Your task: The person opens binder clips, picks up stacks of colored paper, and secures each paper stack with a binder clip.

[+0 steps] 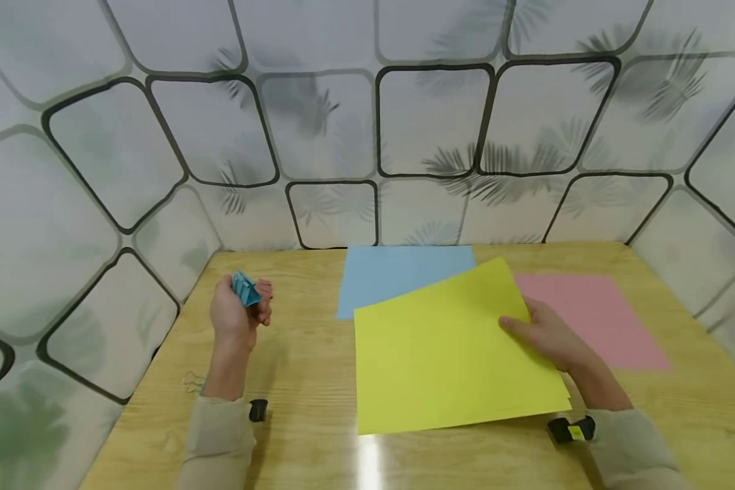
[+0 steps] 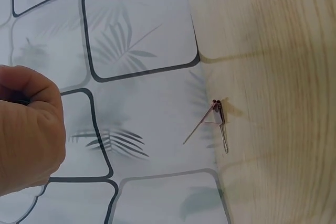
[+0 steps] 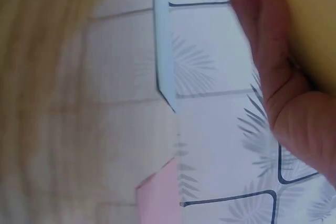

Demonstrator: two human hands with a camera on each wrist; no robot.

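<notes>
Left of the yellow sheets (image 1: 441, 361), the left hand (image 1: 230, 314) grips a blue binder clip (image 1: 245, 289)! Right hand (image 1: 551, 335) pinches them, seemingly unclipped yet.

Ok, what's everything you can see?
Yellow paper: at least one sheet, yellow, in right hand
Clip: one visible, blue, in left hand
Other clip: one, colour unclear, on table, left
Blue paper: one visible, blue, table's far side
Pink paper: one visible, pink, table's right
Table: one, wood-coloured, under the papers
Backdrop: one, pale with dark lines, behind table
Wrist gadgets: two, black, one per wrist
Sleeves: two, beige, on both arms
Hands: two, bare, one per arm
</notes>
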